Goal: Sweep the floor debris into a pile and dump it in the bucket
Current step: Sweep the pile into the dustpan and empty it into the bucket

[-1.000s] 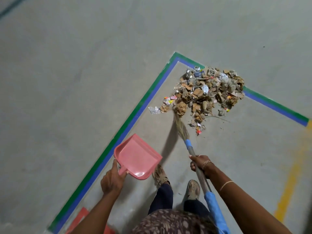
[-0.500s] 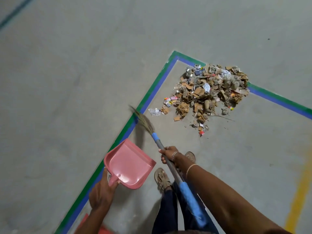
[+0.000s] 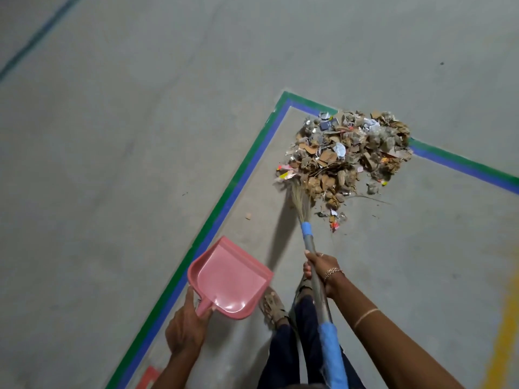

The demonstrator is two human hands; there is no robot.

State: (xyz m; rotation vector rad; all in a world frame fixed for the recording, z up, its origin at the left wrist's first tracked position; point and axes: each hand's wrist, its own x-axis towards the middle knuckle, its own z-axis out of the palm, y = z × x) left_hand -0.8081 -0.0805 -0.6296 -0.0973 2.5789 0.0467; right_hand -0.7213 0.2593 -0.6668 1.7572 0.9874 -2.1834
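Most trash sits in one pile. Our right grip holds the broom, its brush touching the pile. Our left grip holds the empty dustpan near the pile. Scooping and dumping are left; we see no bucket.

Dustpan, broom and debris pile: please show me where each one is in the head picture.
pink dustpan [image 3: 230, 279]: head view, on the flat inside of the pan.
broom [image 3: 301, 202]: head view, on the straw bristles.
debris pile [image 3: 345, 155]: head view, on the middle of the heap.
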